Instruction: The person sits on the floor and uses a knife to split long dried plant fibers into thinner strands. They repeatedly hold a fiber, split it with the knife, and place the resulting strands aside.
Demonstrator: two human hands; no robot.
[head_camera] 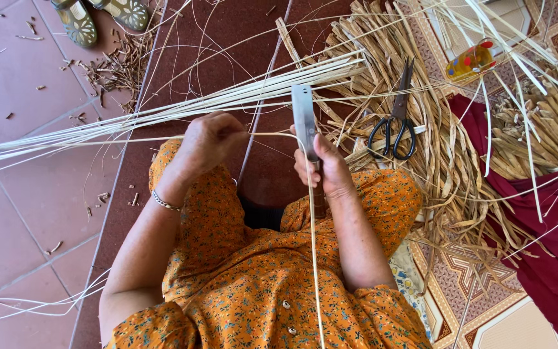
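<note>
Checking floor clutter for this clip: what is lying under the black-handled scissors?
The scissors rest on a heap of flat dried straw strips, with thin pale cane strands crossing nearby. The patterned mat shows beyond the heap; directly beneath, it is covered.

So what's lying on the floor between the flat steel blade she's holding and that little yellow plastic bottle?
In the head view, between the flat steel blade and the yellow plastic bottle lie black-handled scissors on a heap of dry straw-coloured strips.

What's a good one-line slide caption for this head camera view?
Left hand grips a pale cane strip while the right hand holds a flat blade against it, black-handled scissors nearby.
</note>
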